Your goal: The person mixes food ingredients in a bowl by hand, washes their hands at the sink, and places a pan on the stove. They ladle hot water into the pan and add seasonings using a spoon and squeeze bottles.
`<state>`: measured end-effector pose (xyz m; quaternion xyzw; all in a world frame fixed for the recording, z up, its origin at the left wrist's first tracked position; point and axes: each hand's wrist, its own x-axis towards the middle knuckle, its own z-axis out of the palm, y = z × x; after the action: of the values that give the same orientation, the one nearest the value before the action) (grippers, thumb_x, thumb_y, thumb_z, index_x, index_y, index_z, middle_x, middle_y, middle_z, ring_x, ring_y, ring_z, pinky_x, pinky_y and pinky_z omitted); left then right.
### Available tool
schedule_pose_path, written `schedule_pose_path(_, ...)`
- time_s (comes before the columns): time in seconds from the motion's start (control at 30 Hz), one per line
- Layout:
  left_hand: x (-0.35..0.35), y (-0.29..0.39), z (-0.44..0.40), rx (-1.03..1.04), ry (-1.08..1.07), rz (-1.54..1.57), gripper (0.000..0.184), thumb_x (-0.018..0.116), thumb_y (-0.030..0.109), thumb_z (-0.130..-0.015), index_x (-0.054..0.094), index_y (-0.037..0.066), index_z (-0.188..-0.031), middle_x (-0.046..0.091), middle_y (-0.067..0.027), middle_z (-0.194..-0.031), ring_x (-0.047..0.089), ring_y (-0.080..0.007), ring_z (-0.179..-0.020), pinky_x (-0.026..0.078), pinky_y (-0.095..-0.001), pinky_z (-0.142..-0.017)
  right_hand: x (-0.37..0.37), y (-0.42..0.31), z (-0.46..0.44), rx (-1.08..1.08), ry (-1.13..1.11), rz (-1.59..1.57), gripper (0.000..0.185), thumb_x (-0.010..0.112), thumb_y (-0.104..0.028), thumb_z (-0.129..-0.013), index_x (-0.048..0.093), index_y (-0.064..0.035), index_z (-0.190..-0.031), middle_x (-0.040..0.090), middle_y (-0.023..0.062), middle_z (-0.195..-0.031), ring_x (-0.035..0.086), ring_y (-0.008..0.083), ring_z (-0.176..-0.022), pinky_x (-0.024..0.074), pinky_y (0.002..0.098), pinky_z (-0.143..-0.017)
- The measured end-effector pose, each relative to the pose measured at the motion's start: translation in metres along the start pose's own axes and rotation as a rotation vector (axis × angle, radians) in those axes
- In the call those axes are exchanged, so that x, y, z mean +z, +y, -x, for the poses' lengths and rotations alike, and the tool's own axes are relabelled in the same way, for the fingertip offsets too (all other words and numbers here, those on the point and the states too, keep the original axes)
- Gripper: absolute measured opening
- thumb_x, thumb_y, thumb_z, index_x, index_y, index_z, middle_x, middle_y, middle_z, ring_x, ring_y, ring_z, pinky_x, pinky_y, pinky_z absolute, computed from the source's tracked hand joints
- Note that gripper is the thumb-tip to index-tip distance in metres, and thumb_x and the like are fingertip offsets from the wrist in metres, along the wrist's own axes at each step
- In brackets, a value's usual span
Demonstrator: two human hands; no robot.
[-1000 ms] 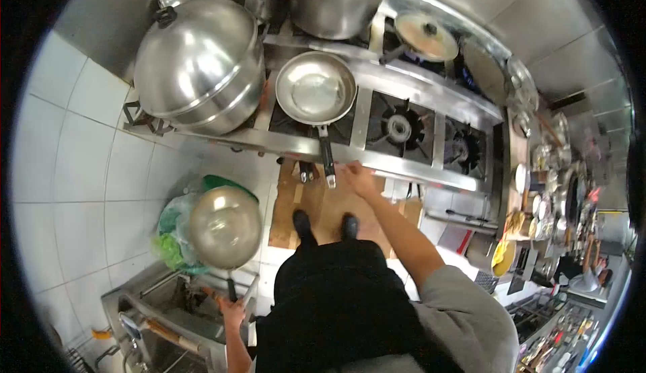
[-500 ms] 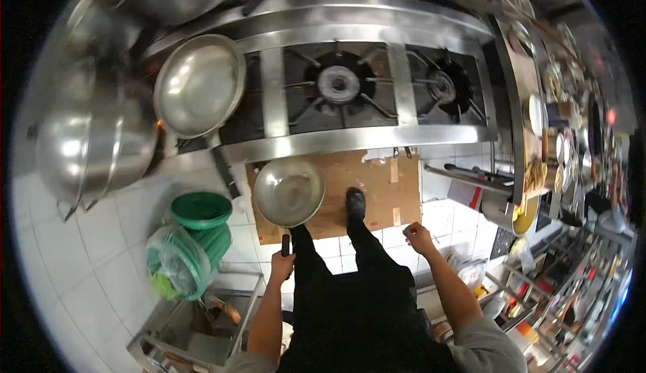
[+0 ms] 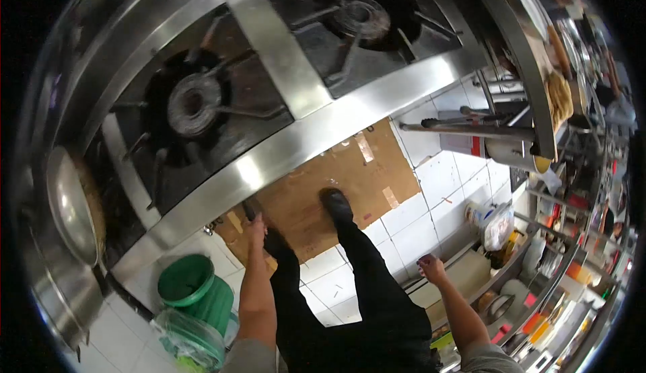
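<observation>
My left hand (image 3: 256, 232) is closed around a short black handle (image 3: 249, 208) at the front edge of the stove (image 3: 296, 137); the pan's bowl does not show. My right hand (image 3: 431, 268) hangs to the right of my legs with its fingers curled, and nothing shows in it. On the stove at the far left sits a silver frying pan (image 3: 73, 205), its dark handle sticking out over the front edge. Two bare burners, one on the left (image 3: 194, 106) and one on the right (image 3: 362, 18), lie ahead of my hands.
Cardboard (image 3: 303, 205) lies on the tiled floor under my feet. Green baskets (image 3: 186, 280) stand at lower left, partly under a clear plastic bag. A side table with a metal rail (image 3: 471, 129) juts out at right. Shelves with containers fill the lower right.
The view has swung right along the stove. My left hand has moved up to the stove's edge, and the pan bowl seen in it before is out of sight. My right hand has left the stove edge.
</observation>
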<state>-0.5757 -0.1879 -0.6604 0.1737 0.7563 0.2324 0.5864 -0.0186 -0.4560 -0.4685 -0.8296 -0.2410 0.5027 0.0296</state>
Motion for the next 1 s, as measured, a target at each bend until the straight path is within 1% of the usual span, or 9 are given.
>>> schedule_pose_path(0.1, 0.007, 0.026, -0.039, 0.157, 0.146, 0.106, 0.029, 0.062, 0.033, -0.097, 0.055, 0.005, -0.097, 0.047, -0.0018, -0.053, 0.044, -0.0143, -0.043, 0.039, -0.0312, -0.042, 0.026, 0.029, -0.002, 0.089, 0.005, 0.009, 0.026, 0.069, -0.028, -0.090, 0.071, -0.0020, -0.096, 0.073, 0.0119, -0.077, 0.072, 0.0245, -0.073, 0.0548, 0.0383, -0.070)
schedule_pose_path(0.2, 0.002, 0.041, -0.085, 0.084, 0.081, -0.015, 0.035, 0.060, 0.027, -0.099, 0.045, 0.003, -0.121, 0.055, -0.0060, -0.073, 0.046, -0.0140, -0.050, 0.041, -0.0312, -0.047, 0.045, 0.042, 0.000, 0.098, -0.038, -0.064, 0.011, 0.065, -0.010, -0.096, 0.065, 0.0007, -0.099, 0.069, 0.0090, -0.084, 0.067, 0.0142, -0.069, 0.0546, 0.0301, -0.056)
schedule_pose_path(0.33, -0.029, 0.043, -0.154, -0.067, -0.136, -0.219, 0.060, 0.057, 0.018, -0.102, 0.031, 0.000, -0.154, 0.067, -0.0115, -0.100, 0.049, -0.0135, -0.059, 0.043, -0.0312, -0.053, 0.045, -0.010, 0.031, 0.157, -0.034, -0.065, 0.016, 0.065, -0.013, -0.097, 0.065, 0.0018, -0.102, 0.071, 0.0096, -0.083, 0.069, 0.0141, -0.072, 0.0565, 0.0304, -0.061)
schedule_pose_path(0.43, -0.042, 0.039, -0.196, -0.089, -0.002, -0.101, 0.063, 0.054, 0.020, -0.103, 0.025, 0.005, -0.158, 0.061, -0.0146, -0.127, 0.060, -0.0208, -0.095, 0.051, -0.0406, -0.078, 0.053, 0.009, 0.032, 0.076, -0.027, 0.002, 0.019, 0.066, -0.016, -0.097, 0.066, 0.0021, -0.101, 0.072, 0.0101, -0.084, 0.070, 0.0150, -0.073, 0.0575, 0.0322, -0.063)
schedule_pose_path(0.7, -0.047, 0.134, 0.067, 0.081, 0.109, -0.930, 0.082, 0.047, 0.060, -0.097, 0.022, 0.014, -0.160, 0.032, -0.0186, -0.160, 0.040, -0.0361, -0.141, 0.042, -0.0489, -0.105, -0.027, -0.109, 0.122, 0.012, 0.285, 0.115, 0.040, 0.081, -0.036, -0.079, 0.066, -0.0005, -0.091, 0.071, 0.0171, -0.080, 0.068, 0.0265, -0.074, 0.0546, 0.0384, -0.069)
schedule_pose_path(0.8, -0.098, 0.077, 0.128, 0.204, 0.043, -0.712, 0.070, 0.059, 0.047, -0.097, 0.043, 0.000, -0.147, 0.058, -0.0209, -0.137, 0.057, -0.0368, -0.124, 0.044, -0.0424, -0.107, -0.068, -0.144, 0.139, 0.003, 0.332, -0.015, 0.038, 0.080, -0.029, -0.077, 0.066, -0.0004, -0.098, 0.071, 0.0166, -0.081, 0.069, 0.0302, -0.075, 0.0555, 0.0395, -0.070)
schedule_pose_path(0.87, -0.147, 0.077, 0.178, -0.116, -0.170, -0.467, 0.062, 0.056, 0.045, -0.100, 0.047, 0.000, -0.143, 0.066, -0.0219, -0.120, 0.060, -0.0399, -0.116, 0.046, -0.0468, -0.105, -0.102, -0.163, 0.140, -0.553, 0.387, 0.461, 0.052, 0.084, -0.025, -0.075, 0.064, -0.0049, -0.118, 0.068, 0.0216, -0.107, 0.066, 0.0341, -0.099, 0.0541, 0.0436, -0.085)
schedule_pose_path(0.9, -0.182, 0.075, 0.209, -0.193, -0.226, -0.216, 0.060, 0.056, 0.043, -0.100, 0.048, 0.001, -0.141, 0.065, -0.0234, -0.119, 0.059, -0.0423, -0.116, 0.047, -0.0528, -0.103, -0.121, -0.176, 0.128, -0.530, 0.460, 0.431, 0.055, 0.084, -0.026, -0.075, 0.062, -0.0076, -0.122, 0.065, 0.0203, -0.110, 0.062, 0.0373, -0.104, 0.0514, 0.0459, -0.089)
schedule_pose_path(1.0, -0.287, 0.068, 0.271, -0.383, -0.412, 0.585, 0.048, 0.054, 0.039, -0.102, 0.053, 0.001, -0.132, 0.064, -0.0279, -0.112, 0.061, -0.0472, -0.109, 0.051, -0.0672, -0.090, -0.231, -0.317, 0.123, -0.695, 0.667, 0.096, 0.020, 0.069, -0.007, -0.083, 0.067, -0.0055, -0.104, 0.066, 0.0162, -0.090, 0.066, 0.0303, -0.084, 0.0520, 0.0393, -0.076)
